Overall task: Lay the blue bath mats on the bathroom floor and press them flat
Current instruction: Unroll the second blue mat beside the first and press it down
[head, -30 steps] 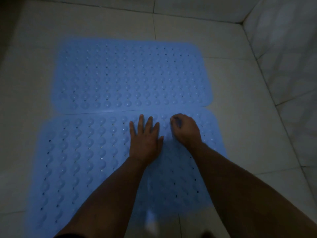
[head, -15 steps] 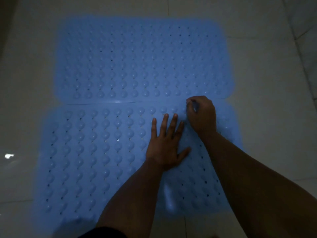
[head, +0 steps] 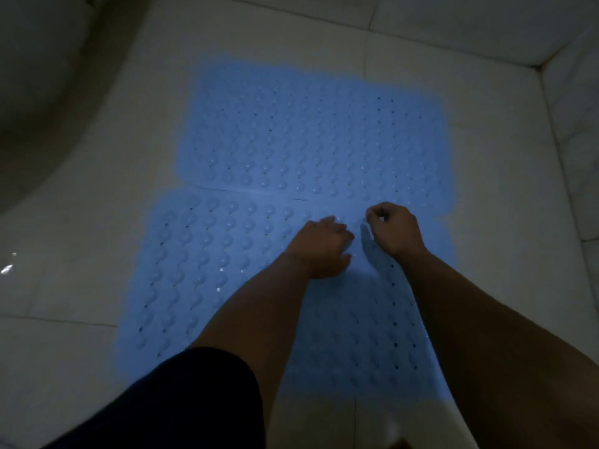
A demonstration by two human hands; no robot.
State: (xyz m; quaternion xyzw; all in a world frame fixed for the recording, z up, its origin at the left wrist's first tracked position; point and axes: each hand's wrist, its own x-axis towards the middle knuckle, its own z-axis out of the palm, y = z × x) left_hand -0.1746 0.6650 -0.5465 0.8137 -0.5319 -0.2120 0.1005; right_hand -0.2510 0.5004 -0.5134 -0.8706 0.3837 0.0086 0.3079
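Two blue bath mats lie edge to edge on the tiled floor [head: 505,222]. On the near mat [head: 207,270], beside its seam with the far mat [head: 308,134], the left hand [head: 321,247] presses down, fingers curled; the right hand [head: 397,231] pinches a raised fold.

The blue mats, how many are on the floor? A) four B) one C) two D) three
C: a far mat and a near mat lie edge to edge on the tile floor, and both hands are on the near one.
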